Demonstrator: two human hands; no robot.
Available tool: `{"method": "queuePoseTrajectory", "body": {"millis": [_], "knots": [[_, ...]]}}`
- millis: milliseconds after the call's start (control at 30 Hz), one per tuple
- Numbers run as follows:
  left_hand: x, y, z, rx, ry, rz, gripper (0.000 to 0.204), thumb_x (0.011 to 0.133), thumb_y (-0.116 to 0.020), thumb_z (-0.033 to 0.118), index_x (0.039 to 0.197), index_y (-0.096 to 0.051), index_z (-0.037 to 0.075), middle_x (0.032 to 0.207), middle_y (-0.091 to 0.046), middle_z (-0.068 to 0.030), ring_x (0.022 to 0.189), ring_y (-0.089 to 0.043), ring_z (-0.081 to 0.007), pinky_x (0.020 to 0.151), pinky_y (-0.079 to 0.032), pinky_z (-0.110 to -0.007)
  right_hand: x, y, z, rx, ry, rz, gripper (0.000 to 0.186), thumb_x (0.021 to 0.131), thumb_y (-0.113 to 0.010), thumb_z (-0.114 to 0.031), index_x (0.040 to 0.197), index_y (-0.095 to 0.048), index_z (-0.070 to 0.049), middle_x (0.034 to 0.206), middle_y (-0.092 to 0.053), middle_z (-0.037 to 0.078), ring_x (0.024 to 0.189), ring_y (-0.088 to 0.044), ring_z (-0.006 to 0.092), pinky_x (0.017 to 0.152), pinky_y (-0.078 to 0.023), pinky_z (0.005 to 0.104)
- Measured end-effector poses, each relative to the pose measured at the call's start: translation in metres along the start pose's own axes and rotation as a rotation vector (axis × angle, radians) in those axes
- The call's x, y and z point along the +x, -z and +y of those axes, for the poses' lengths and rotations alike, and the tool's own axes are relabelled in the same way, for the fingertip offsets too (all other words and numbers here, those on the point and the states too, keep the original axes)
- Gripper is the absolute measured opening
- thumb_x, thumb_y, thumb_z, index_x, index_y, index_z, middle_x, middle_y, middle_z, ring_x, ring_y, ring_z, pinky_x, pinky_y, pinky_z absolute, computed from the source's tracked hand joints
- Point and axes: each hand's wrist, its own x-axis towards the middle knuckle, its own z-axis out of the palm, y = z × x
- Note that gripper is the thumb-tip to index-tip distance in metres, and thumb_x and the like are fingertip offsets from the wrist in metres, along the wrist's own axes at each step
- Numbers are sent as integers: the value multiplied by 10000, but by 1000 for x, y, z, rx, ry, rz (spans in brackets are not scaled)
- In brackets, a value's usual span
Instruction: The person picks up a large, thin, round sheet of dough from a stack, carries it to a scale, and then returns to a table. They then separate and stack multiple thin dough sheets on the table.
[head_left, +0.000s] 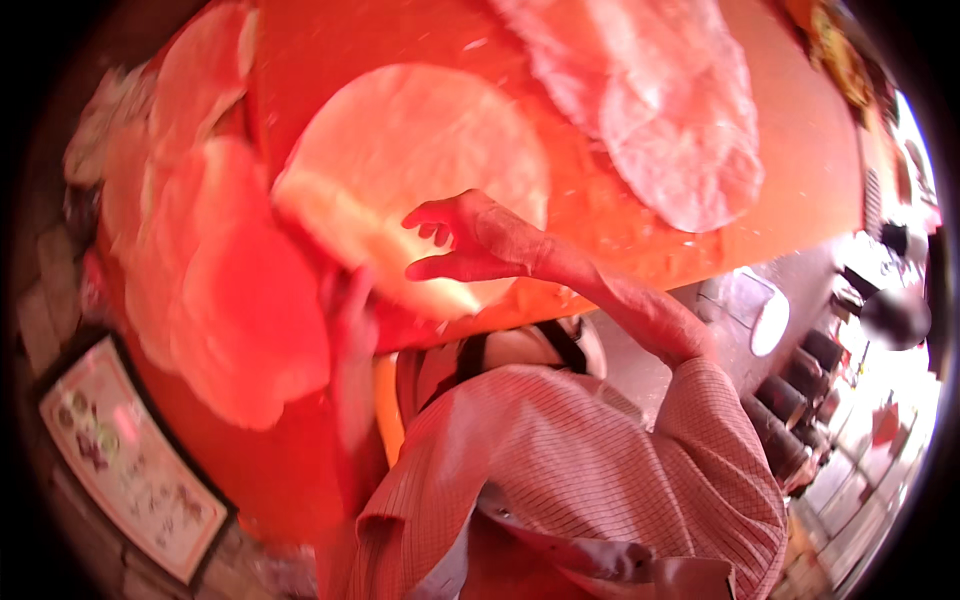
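A large, thin, round pale sheet point(430, 130), like a flat pancake or dough sheet, lies on the red-orange table in front of me. Its near-left edge looks folded over or raised in a lighter band. Over its near part hovers my right hand point(485, 240), thumb and curled fingers apart, with nothing visible between them. My left hand point(350, 305) is at the sheet's near-left side, blurred by motion; whether its fingers grip the edge is unclear. Left of it, several similar sheets point(240, 300) overlap in a spread-out pile.
A heap of crumpled thin translucent sheets point(685, 150) lies at the far right of the table point(600, 240). A framed picture point(135, 455) stands at the lower left beside a brick wall. On the right are a pale stool point(768, 315) and several dark cylindrical containers point(780, 400).
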Motion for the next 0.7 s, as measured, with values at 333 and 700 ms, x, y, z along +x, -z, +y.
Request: {"method": "queuePoseTrajectory", "body": {"millis": [333, 700], "knots": [[-7, -12, 12, 30, -7, 64, 268, 926, -627, 135, 1139, -577, -19, 1080, -624, -46, 975, -564, -108, 869, -446, -261, 11, -53, -6, 199, -82, 85, 152, 836, -708, -103, 950, -686, -5, 850, -681, 42, 800, -614, 81, 725, -512, 260], [-17, -2, -6, -111, 99, 343, 303, 890, -533, 34, 1187, -563, -15, 1089, -638, -69, 954, -615, -165, 847, -492, -289, 29, -94, 22, -297, 50, 295, 162, 772, -669, -179, 848, -622, -43, 664, -626, 139, 598, -633, 303, 544, -498, 395]]}}
